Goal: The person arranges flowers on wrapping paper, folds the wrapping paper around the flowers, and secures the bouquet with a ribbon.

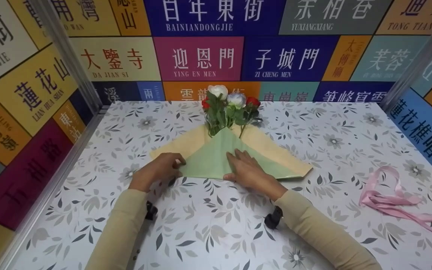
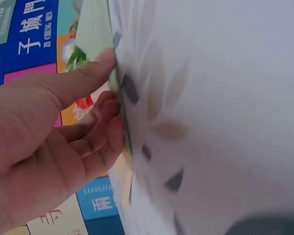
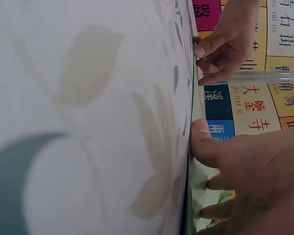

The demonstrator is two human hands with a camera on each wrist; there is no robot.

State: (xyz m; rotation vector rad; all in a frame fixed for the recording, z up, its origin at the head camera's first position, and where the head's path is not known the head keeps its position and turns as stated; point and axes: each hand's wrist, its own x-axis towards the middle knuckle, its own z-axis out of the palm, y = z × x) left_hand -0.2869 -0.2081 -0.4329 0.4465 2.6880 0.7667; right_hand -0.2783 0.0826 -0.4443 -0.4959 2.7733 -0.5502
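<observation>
A flower bouquet [image 1: 225, 108] with white, pale lilac and red heads lies at the back of the table, stems behind folded wrapping paper. The wrapping paper [image 1: 210, 157] is green in front, with tan flaps spreading to both sides. At the left part of its near folded edge, my left hand [image 1: 161, 170] rests with bent fingers and thumb touching the paper. My right hand [image 1: 248, 168] lies on the green middle, fingers extended over it and thumb at the near edge. In the right wrist view, both hands line the folded edge.
A loose pink ribbon [image 1: 384, 198] lies to the right on the leaf-patterned tablecloth [image 1: 208, 228]. Colourful panels [image 1: 201, 58] with street names stand at the back and along both sides, with a clear upright strip [image 1: 75, 60] in the left corner.
</observation>
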